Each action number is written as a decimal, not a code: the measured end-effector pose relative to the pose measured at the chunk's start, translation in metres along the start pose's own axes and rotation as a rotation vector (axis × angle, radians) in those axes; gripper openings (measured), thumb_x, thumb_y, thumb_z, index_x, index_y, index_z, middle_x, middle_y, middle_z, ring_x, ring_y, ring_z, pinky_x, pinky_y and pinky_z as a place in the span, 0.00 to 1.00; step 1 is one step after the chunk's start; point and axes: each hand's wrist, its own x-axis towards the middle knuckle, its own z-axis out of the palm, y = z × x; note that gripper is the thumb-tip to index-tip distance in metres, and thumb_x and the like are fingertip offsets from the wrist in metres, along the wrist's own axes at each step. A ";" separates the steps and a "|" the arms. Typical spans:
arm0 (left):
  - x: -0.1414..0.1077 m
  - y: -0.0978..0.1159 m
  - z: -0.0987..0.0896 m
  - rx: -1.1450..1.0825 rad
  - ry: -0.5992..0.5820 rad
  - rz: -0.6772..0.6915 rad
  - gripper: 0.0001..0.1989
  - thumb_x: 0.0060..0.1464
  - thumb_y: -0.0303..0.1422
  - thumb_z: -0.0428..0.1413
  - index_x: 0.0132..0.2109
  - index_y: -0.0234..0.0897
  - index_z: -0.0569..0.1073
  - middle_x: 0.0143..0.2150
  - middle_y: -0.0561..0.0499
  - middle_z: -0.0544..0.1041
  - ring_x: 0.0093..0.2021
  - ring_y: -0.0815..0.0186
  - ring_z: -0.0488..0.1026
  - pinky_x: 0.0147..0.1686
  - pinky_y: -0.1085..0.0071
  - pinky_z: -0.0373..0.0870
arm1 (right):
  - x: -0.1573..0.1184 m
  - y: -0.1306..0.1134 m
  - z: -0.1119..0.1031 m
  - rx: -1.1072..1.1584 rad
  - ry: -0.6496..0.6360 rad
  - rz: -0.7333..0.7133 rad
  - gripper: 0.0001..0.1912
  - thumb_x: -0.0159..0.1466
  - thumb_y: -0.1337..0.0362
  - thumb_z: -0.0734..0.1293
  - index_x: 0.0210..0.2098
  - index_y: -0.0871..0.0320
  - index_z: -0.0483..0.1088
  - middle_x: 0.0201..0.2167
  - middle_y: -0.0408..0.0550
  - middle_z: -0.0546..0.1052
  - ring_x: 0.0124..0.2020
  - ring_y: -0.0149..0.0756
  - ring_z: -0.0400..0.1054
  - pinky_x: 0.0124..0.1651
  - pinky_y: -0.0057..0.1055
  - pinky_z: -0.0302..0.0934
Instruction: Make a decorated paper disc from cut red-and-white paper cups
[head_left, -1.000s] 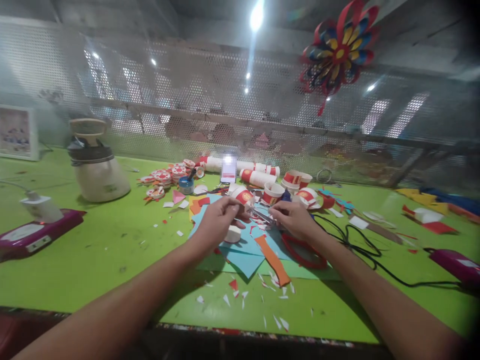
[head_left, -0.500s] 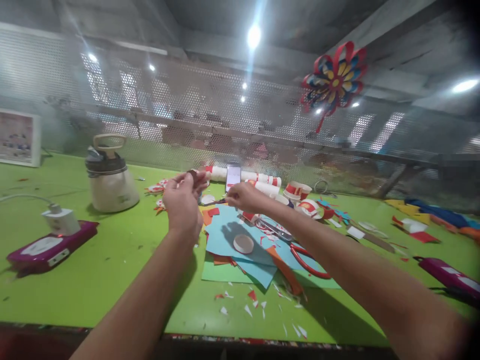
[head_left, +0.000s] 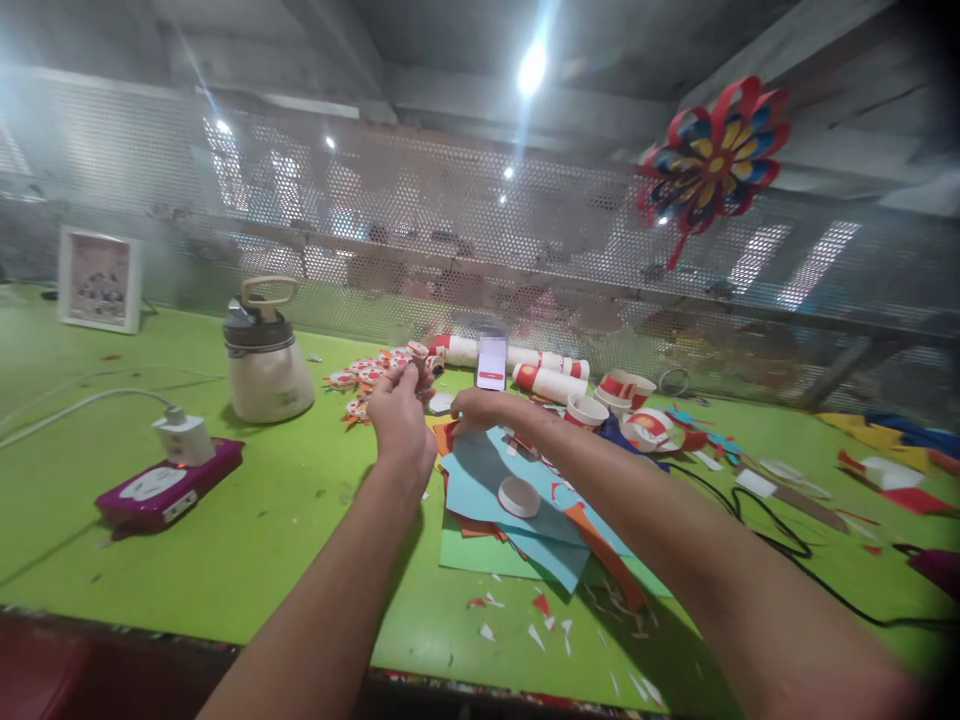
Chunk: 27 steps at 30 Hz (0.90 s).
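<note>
My left hand [head_left: 401, 425] is raised over the green table [head_left: 285, 520], and its fingertips pinch a small red-and-white cut piece [head_left: 417, 358]. My right hand [head_left: 471, 408] lies low at the far edge of the blue paper sheets [head_left: 487, 465]. Its fingers are curled, and what they hold is hidden. A white round lid [head_left: 519, 496] sits on the blue paper beneath my right forearm. Just past my left hand lies a pile of red-and-white cut pieces [head_left: 364, 375].
A phone [head_left: 492, 360] stands behind the hands among red-and-white paper cups [head_left: 586, 408]. A cream pot [head_left: 266, 360] and a purple device [head_left: 169, 490] with a white plug sit at the left. A black cable [head_left: 780, 535] runs on the right. A paper pinwheel [head_left: 712, 165] hangs on the mesh wall.
Both hands left the scissors on the paper and reached farther back. My left hand lifted with the small piece, and my right hand dropped to the paper's far edge. The view shifted left.
</note>
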 end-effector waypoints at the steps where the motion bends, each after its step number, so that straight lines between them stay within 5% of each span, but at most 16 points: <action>1: 0.000 0.000 0.000 -0.001 -0.002 -0.009 0.06 0.44 0.28 0.60 0.31 0.35 0.69 0.26 0.55 0.74 0.25 0.73 0.72 0.28 0.76 0.64 | 0.000 -0.001 0.002 -0.019 -0.063 0.024 0.13 0.67 0.61 0.64 0.49 0.58 0.69 0.49 0.50 0.73 0.44 0.39 0.71 0.45 0.39 0.68; 6: 0.001 -0.002 -0.001 0.005 -0.011 -0.025 0.06 0.44 0.27 0.60 0.30 0.35 0.69 0.26 0.56 0.74 0.26 0.72 0.72 0.29 0.76 0.64 | 0.000 -0.003 0.012 -0.031 -0.221 0.125 0.13 0.67 0.61 0.64 0.49 0.58 0.69 0.50 0.50 0.72 0.45 0.40 0.70 0.47 0.41 0.67; 14: -0.004 0.001 0.000 0.059 -0.053 -0.099 0.03 0.46 0.26 0.58 0.31 0.34 0.71 0.26 0.55 0.74 0.25 0.74 0.72 0.29 0.77 0.65 | -0.024 0.002 0.006 0.348 -0.062 0.134 0.12 0.66 0.61 0.65 0.45 0.62 0.70 0.42 0.47 0.75 0.38 0.35 0.72 0.39 0.36 0.69; 19: -0.020 0.003 0.004 0.149 -0.189 -0.216 0.06 0.41 0.25 0.63 0.29 0.32 0.74 0.25 0.53 0.75 0.24 0.74 0.72 0.26 0.79 0.65 | -0.089 0.011 -0.011 0.737 0.151 0.122 0.15 0.66 0.57 0.63 0.31 0.63 0.70 0.21 0.40 0.73 0.19 0.26 0.66 0.24 0.25 0.62; 27: -0.070 -0.019 0.008 0.382 -0.516 -0.472 0.14 0.35 0.31 0.70 0.32 0.29 0.79 0.29 0.47 0.79 0.27 0.73 0.71 0.28 0.79 0.65 | -0.199 0.035 -0.008 1.182 0.294 0.190 0.18 0.56 0.53 0.69 0.34 0.65 0.74 0.20 0.46 0.76 0.20 0.28 0.68 0.27 0.29 0.63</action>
